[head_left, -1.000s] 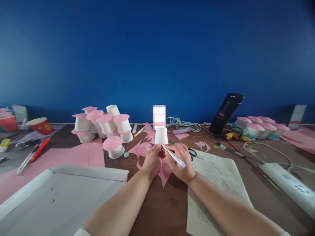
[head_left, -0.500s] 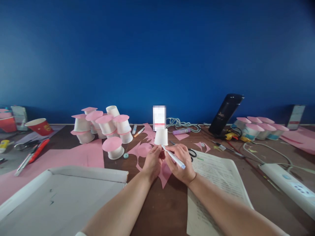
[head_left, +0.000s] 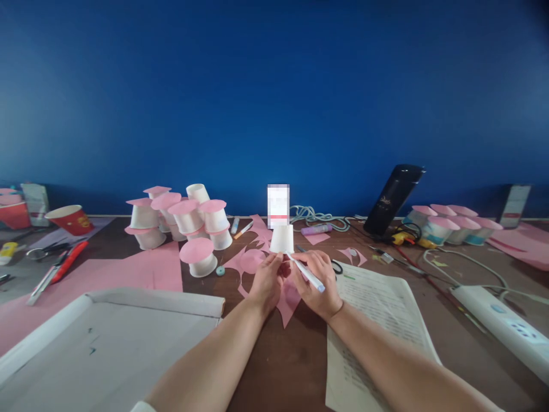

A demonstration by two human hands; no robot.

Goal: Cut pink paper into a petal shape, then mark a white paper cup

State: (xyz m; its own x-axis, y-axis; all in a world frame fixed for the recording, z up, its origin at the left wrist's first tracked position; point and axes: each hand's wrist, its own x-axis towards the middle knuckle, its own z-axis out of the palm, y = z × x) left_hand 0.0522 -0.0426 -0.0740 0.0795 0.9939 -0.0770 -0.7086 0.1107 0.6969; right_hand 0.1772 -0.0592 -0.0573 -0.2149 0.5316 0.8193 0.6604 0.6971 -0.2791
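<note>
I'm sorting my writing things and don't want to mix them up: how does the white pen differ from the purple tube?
The white pen slants in the right hand, while the purple tube lies by a pink scrap. The white pen looks slimmer; the purple tube looks stubbier. Both are elongated.

Too little shows between the left hand [head_left: 266, 281] and the right hand [head_left: 318, 281] to tell what the left fingers grip. Whether the tip of the pen [head_left: 309, 276] touches the white cup [head_left: 282, 239] is unclear. The right hand partly hides the scissors [head_left: 341, 268]. A phone screen [head_left: 278, 205] is pixelated. Writing on the sheet [head_left: 381, 309] is illegible; the picture's edge cuts off the power strip [head_left: 497, 317].
</note>
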